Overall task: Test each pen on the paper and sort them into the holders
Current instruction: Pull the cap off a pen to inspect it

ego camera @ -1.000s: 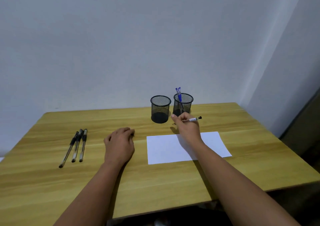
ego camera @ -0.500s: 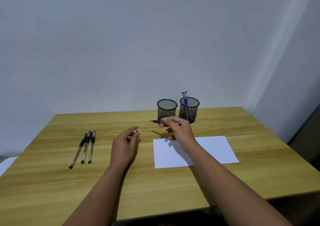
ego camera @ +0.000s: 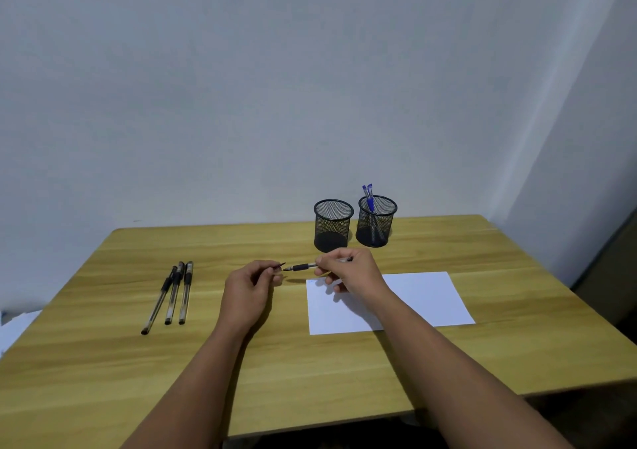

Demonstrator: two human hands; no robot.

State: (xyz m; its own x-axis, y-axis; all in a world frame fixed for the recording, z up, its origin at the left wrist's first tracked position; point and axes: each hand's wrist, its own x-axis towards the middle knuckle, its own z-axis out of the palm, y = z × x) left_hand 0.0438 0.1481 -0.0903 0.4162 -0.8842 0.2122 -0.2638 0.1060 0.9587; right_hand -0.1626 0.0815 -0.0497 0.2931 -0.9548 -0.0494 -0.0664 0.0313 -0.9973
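- the person's right hand [ego camera: 351, 271] pinches a black-gripped pen [ego camera: 305, 267] between thumb and fingertips, holding it roughly level above the table, its bare tip pointing left.
- the left hand [ego camera: 250, 288] is raised just left of that tip, with thumb and forefinger closed on a small dark pen cap [ego camera: 280, 266]; the cap and the tip are very near but apart.
- both hands hover over the wooden table [ego camera: 344, 372], near the upper left corner of the paper.
- the white sheet of paper [ego camera: 424, 300] lies flat on the table under and right of the right hand; a faint mark shows at its upper left corner, too small to read.
- three capped pens [ego camera: 174, 293] lie side by side on the left part of the table, well apart from the hands.
- two black mesh holders stand upright at the far edge, just beside each other: the left holder [ego camera: 333, 226] looks empty, and the right holder [ego camera: 376, 221] has blue-capped pens [ego camera: 368, 195] leaning in it, sticking up past the rim.
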